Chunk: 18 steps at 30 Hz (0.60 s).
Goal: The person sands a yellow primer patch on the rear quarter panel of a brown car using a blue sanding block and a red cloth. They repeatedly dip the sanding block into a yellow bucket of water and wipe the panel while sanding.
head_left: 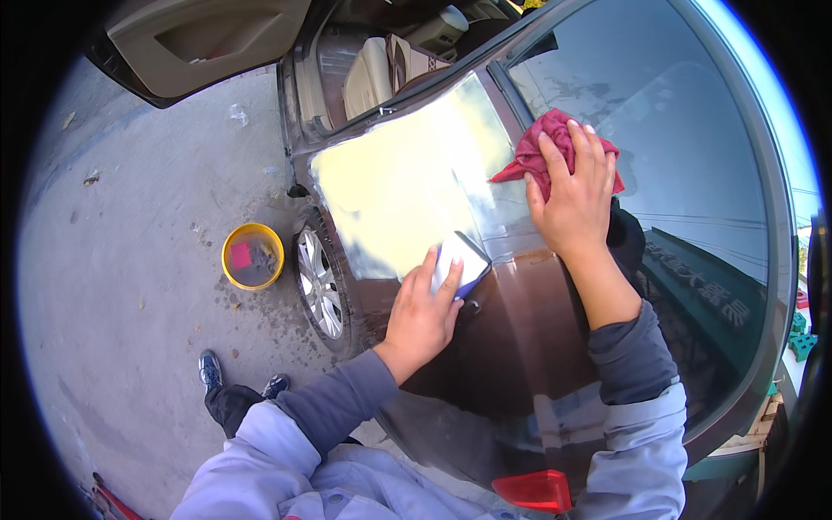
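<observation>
My left hand point(422, 314) is closed around a white and blue block point(464, 260), which looks like a sanding block with a dark edge. It rests at the lower right corner of a pale yellow filler patch point(394, 186) on the brown car's rear side panel. My right hand point(572, 195) presses a crumpled dark red cloth point(562, 130) against the car where the body meets the dark window glass. Its fingers bend over the cloth. The underside of the block is hidden.
A yellow-rimmed bucket point(252, 256) holding dark water and a pink piece stands on the concrete beside the car wheel point(321, 282). At the upper left, a car door point(204, 43) hangs wide open. A red tail light point(533, 491) sits near the lower edge.
</observation>
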Tool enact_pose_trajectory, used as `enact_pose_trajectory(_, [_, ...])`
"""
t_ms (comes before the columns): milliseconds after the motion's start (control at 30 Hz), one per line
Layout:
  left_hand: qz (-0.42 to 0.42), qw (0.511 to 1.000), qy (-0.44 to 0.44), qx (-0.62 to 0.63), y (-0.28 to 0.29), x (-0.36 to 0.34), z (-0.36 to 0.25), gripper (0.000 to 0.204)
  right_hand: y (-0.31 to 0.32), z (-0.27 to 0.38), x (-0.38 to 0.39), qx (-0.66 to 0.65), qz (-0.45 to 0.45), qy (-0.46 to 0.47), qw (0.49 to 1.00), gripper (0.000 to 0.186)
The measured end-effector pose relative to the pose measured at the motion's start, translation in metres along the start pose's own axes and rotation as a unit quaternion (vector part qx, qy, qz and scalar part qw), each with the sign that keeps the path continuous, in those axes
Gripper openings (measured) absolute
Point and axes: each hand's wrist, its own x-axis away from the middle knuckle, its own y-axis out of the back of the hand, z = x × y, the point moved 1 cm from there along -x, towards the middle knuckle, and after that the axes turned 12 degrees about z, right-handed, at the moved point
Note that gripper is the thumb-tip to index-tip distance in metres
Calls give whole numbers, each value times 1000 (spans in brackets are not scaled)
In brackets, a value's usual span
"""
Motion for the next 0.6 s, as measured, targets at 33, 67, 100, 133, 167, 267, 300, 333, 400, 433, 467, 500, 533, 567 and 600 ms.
enact_pose_trajectory(33, [-1,1000,20,-2,7,-11,1,72,0,0,0,-3,-4,2,1000,63])
enact_pose_trajectory(67, [-41,999,35,-10,13,-23,3,67,0,0,0,-8,-6,2,1000,63])
enact_pose_trajectory(100, [-77,996,46,-11,18,-35,6,67,0,0,0,-9,-6,1,1000,62])
enact_pose_trajectory(133, [-62,997,52,-7,18,-39,5,67,0,0,1,-8,-9,2,1000,62])
enact_pose_trajectory(167, [-85,994,71,-11,19,-42,3,67,0,0,1,-7,-12,3,1000,62])
enact_pose_trajectory(267, [8,999,-13,-33,2,-9,-20,72,0,0,1,-4,-6,-2,1000,62])
enact_pose_trajectory(300, [51,998,-26,-22,1,0,-28,75,0,0,1,-2,-2,0,1000,62])
enact_pose_trajectory(333, [19,999,-38,-31,1,0,-27,74,0,0,1,-6,-1,-1,1000,62])
enact_pose_trajectory(400, [-9,999,-10,-35,6,-12,-20,71,0,0,1,-11,-3,1,1000,63])
enact_pose_trajectory(433, [-41,998,23,-32,14,-25,-15,69,0,0,2,-12,-4,-1,1000,63])
enact_pose_trajectory(467, [-66,996,56,-16,20,-36,-10,64,0,0,1,-12,-2,-1,1000,63])
enact_pose_trajectory(500, [-81,994,75,-12,22,-43,-5,64,0,0,1,-10,-2,-2,1000,63])
enact_pose_trajectory(533, [-60,995,76,-17,19,-42,-8,64,0,0,1,-8,-4,-2,1000,64])
enact_pose_trajectory(567, [-70,995,70,-22,16,-36,-12,64,0,0,1,-7,-1,-3,1000,64])
enact_pose_trajectory(600, [-42,998,29,-33,10,-26,-16,65,0,0,1,-5,1,-4,1000,64])
